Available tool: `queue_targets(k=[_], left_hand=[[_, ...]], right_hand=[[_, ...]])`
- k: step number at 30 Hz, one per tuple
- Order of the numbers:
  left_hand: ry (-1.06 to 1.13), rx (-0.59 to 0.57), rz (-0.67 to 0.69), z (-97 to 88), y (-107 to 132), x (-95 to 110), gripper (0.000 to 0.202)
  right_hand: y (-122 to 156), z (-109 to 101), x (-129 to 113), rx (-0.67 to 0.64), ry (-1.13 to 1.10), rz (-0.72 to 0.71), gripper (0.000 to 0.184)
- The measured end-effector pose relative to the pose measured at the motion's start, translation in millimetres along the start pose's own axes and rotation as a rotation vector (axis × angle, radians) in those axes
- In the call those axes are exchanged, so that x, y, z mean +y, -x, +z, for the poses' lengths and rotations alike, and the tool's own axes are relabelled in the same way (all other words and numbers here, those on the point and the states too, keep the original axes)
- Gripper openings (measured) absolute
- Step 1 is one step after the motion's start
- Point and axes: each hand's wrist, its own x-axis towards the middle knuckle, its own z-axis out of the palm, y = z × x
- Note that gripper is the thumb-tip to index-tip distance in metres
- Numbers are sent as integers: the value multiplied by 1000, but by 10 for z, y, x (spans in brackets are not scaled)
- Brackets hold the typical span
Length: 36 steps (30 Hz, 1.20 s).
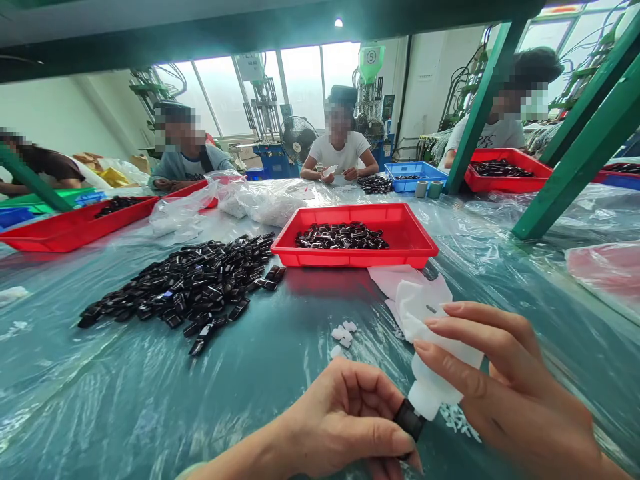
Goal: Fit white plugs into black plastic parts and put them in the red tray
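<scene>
Near the bottom centre, my left hand (355, 420) is closed around a small black plastic piece (410, 420), pinched between thumb and fingers. My right hand (510, 387) grips a thin white sheet (450, 363) between its thumb and fingers. A narrower lower part of that sheet meets the end of the black piece. Beyond the fingers lie white and pale pink sheets (413, 293), overlapping on the table. Small white bits (344, 333) rest left of them, and white scraps (460, 421) show beneath my right hand.
A large heap of black pieces (185, 280) spreads on the film-covered table (280, 393), at left. Behind stands a red tray (355, 257) with more pieces. Green posts (575, 153) slant down at right. Several people sit across the table, near other trays and plastic bags (265, 200).
</scene>
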Motion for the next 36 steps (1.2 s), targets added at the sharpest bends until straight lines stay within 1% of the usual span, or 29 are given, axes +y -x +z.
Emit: queue_targets(k=[3,7,12,15,20,24,28,30,33,36], left_hand=[[3,-4,2,-9,4,-1,25],[6,-3,-3,-4,8,14,23],[17,2,-3,0,9,24,22],[21,-6,3,-2,10,15,22],[29,-5,7,-3,3,7,21],[30,-14,9,2,0,15,22],[30,-1,2,4,11,19,22],[21,0,2,2,14,20,21],[22,0,5,-2,7,18,21],[26,-6,8,-4,-2,13,21]], right_hand=[[-2,-7,6,-4,-26,-11,24],[-11,3,-9,23,-47,-21,28],[17,48,-51,64,-51,42,27],[40,70,-60,57,-48,101,25],[61,67,-40,44,-8,80,23],[75,52,-38,25,9,67,25],[66,61,-52,65,5,125,25],[51,63,-51,81,-5,86,26],[26,41,-37,62,-10,2,27],[3,1,-23,23,-11,-14,27]])
